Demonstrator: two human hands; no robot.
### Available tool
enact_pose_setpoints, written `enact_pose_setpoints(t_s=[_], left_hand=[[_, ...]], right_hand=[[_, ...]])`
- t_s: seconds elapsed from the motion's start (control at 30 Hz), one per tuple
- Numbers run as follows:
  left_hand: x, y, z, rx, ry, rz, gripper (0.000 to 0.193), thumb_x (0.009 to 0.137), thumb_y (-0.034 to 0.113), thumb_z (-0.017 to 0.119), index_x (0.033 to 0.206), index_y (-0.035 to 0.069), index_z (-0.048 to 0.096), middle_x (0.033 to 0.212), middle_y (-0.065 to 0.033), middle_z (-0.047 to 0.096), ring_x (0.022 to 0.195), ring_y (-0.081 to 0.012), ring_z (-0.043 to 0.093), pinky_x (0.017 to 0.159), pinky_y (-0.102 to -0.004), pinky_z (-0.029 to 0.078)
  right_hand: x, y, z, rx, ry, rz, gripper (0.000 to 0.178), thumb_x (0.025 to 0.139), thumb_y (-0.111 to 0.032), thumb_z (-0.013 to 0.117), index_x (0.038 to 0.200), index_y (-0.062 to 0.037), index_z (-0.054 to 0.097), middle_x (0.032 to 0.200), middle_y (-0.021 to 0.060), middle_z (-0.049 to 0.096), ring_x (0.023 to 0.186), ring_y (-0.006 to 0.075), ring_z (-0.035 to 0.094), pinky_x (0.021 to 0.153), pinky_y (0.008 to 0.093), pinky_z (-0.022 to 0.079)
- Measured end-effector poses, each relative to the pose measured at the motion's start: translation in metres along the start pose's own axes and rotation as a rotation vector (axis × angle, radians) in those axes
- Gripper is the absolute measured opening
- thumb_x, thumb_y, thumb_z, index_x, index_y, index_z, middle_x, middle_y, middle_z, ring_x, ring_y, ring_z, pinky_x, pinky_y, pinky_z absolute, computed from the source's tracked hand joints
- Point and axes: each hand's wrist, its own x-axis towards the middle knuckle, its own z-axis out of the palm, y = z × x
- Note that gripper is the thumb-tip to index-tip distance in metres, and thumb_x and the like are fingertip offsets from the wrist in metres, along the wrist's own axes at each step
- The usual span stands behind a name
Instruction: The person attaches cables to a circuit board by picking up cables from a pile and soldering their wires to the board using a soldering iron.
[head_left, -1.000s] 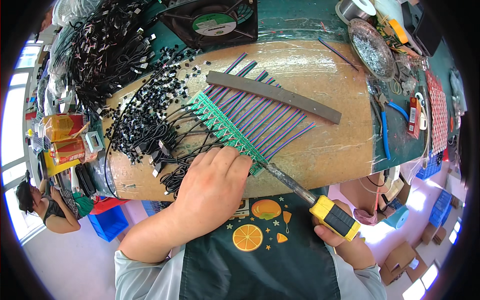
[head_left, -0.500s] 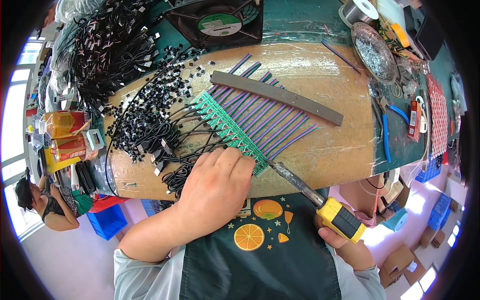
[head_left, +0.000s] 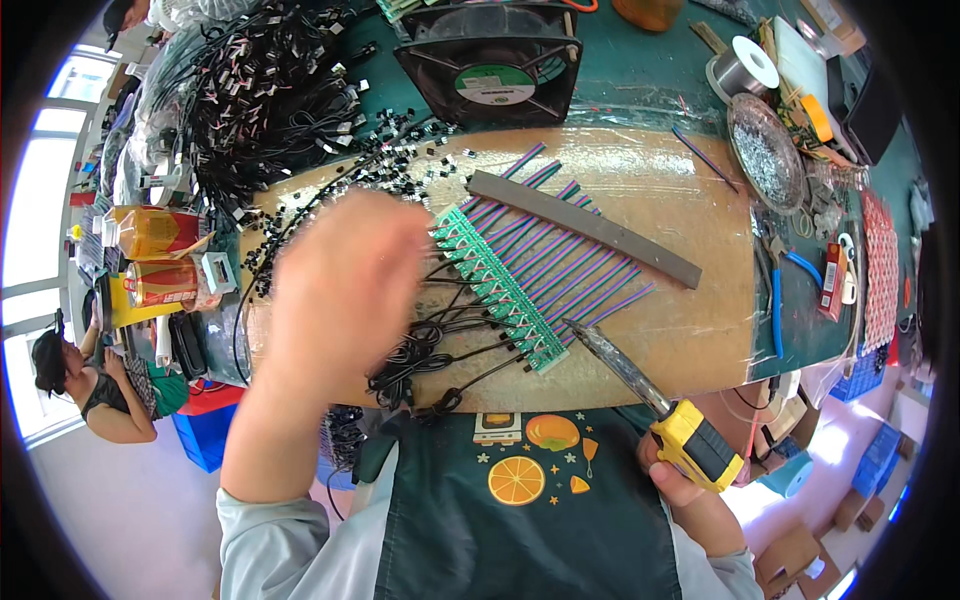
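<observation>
A strip of green circuit boards [head_left: 495, 285] lies slantwise on the brown work mat. Ribbon wires [head_left: 590, 290] in dark and purple fan out from its right side, and black cables [head_left: 405, 365] run from its left. Across the wires rests a grey-brown bar [head_left: 585, 230]. My right hand [head_left: 677, 484] is closed around the yellow and black handle of a soldering iron [head_left: 695, 445], whose tip is close to the strip's near end. Raised over the mat, my left hand [head_left: 345, 290] is blurred by motion. It partly covers a heap of small black connectors [head_left: 400, 150], and its fingers cannot be read.
At the back stands a black fan [head_left: 490, 75]. A large bundle of black cables [head_left: 260, 100] fills the back left. To the right are a solder spool [head_left: 742, 68], a metal dish [head_left: 768, 155] and blue-handled pliers [head_left: 778, 310]. Another person [head_left: 95, 385] sits at far left.
My left hand has lifted off the near end of the board strip and moved left and away from me, over the connectors. My right hand still holds the soldering iron. The whole view has shifted slightly.
</observation>
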Motion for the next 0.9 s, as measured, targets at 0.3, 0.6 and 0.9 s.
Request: enact_pose_setpoints(t_s=[0.3, 0.6, 0.9], left_hand=[[0.034, -0.119, 0.006, 0.298, 0.008, -0.108, 0.048, 0.08, 0.002, 0.068, 0.126, 0.013, 0.062, 0.123, -0.0098, 0.063, 0.103, -0.0351, 0.063, 0.086, -0.0403, 0.052], [0.024, -0.119, -0.018, 0.131, 0.279, -0.075, 0.028, 0.078, 0.008, 0.083, 0.086, 0.001, 0.057, 0.104, -0.0079, 0.069, 0.088, -0.0185, 0.064, 0.078, -0.0284, 0.051], [-0.031, -0.014, -0.043, -0.582, -0.042, 0.085, 0.021, 0.071, -0.004, 0.081, 0.08, 0.005, 0.064, 0.088, -0.0095, 0.066, 0.089, -0.0253, 0.068, 0.076, -0.0352, 0.057]], right_hand=[[0.004, -0.005, 0.009, -0.048, 0.067, -0.024, 0.021, 0.086, -0.021, 0.07, 0.078, -0.0048, 0.059, 0.069, 0.0071, 0.057, 0.057, 0.0235, 0.055, 0.052, 0.0333, 0.043], [0.009, -0.01, 0.009, 0.0, 0.08, -0.018, 0.016, 0.084, -0.014, 0.07, 0.078, -0.0051, 0.059, 0.069, 0.0064, 0.057, 0.056, 0.0221, 0.054, 0.052, 0.0329, 0.043], [0.008, -0.009, 0.012, 0.302, 0.184, -0.005, 0.019, 0.087, -0.015, 0.07, 0.096, -0.0026, 0.058, 0.071, 0.005, 0.055, 0.059, 0.0173, 0.052, 0.054, 0.0299, 0.042]])
